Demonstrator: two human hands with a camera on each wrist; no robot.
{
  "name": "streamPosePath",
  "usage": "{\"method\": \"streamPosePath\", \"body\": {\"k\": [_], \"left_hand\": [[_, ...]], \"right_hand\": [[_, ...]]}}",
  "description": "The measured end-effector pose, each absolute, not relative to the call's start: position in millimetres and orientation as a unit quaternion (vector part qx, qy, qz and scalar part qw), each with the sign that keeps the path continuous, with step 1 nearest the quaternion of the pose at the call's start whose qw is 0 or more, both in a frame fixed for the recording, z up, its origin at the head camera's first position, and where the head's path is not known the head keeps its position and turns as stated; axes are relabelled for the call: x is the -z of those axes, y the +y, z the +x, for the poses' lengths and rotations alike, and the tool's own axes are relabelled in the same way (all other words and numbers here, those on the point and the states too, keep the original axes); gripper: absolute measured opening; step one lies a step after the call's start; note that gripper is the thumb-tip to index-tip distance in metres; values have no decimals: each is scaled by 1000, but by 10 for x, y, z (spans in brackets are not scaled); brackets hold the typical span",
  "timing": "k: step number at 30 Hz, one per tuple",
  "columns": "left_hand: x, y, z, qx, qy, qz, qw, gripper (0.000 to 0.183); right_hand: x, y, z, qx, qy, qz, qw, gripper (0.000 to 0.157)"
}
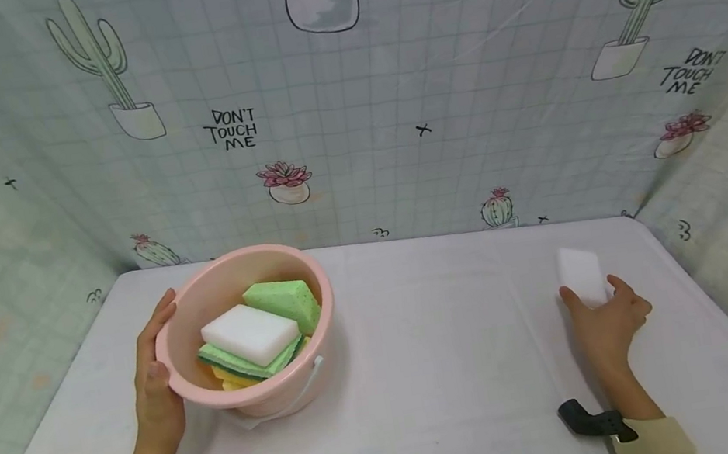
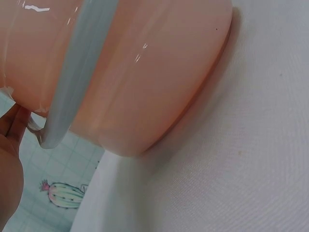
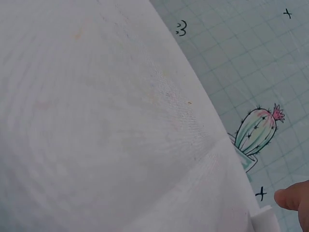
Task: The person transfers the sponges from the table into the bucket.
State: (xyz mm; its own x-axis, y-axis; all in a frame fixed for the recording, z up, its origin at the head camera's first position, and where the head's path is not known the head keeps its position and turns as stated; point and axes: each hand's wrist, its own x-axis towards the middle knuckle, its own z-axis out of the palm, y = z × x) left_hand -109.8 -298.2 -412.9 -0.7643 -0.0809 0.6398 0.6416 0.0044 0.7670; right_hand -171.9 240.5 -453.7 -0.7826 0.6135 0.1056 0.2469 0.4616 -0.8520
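A pink bucket (image 1: 236,266) stands on the left part of the table. My left hand (image 1: 157,391) holds its left side at the rim, and the fingers (image 2: 17,125) show beside the handle's end in the left wrist view. Inside the bucket lie a white sponge block (image 1: 251,333), a green sponge (image 1: 285,301), a green scouring sponge (image 1: 265,366) under the white one, and something yellow (image 1: 235,380) below. At the far right my right hand (image 1: 606,324) pinches another white sponge block (image 1: 581,274) between thumb and fingers. Only its edge (image 3: 266,221) shows in the right wrist view.
The bucket's pale grey handle (image 2: 82,77) hangs down its front side. A white cloth covers the table (image 1: 442,372). Curtains printed with cacti (image 1: 355,118) rise at the back and both sides. Black wrist mounts (image 1: 598,421) sit on both wrists.
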Motion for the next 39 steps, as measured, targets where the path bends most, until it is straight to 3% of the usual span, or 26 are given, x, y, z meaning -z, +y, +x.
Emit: {"method": "streamPosePath", "body": {"k": [7,39], "left_hand": [[4142,-2986,-1104,668,-658,-217,271,59],[4130,-2988,-1071,657,-679,-195,265,60]], "right_hand": [[4586,2446,-1731,-441,-835,-257,204,80],[4578,2400,-1729,-422,-851,-252,187,65]]}}
